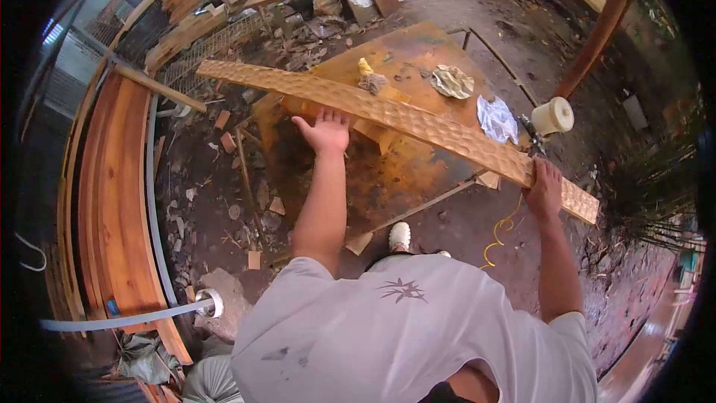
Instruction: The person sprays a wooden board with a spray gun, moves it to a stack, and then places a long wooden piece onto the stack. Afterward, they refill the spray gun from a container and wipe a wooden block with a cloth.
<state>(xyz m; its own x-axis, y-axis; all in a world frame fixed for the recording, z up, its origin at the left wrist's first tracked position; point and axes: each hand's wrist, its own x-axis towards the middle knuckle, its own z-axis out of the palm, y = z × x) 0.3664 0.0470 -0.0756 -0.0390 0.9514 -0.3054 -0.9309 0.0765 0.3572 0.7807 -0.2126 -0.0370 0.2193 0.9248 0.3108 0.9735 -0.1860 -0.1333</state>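
Note:
A long wooden plank [358,104] with a rippled, carved-looking upper face stretches diagonally above the table, from upper left to lower right. Near its right end, my right hand [544,188] is wrapped over the edge and grips it. My left hand [325,133] is palm up at the plank's near edge, thumb out to the side, fingers stretched toward its underside; the fingertips are partly hidden by the wood. Under the plank is a stained, rusty-brown tabletop [403,186]. Pieces of light wood [377,134] lie there, partly covered by the plank.
On the table are a yellow-tipped bundle [367,75], a crumpled beige cloth [452,82] and a white cloth [497,119]. A white bucket [553,116] stands by its right corner. Long boards [123,201] are stacked at left. A yellow coiled cord [492,242] hangs near my right arm.

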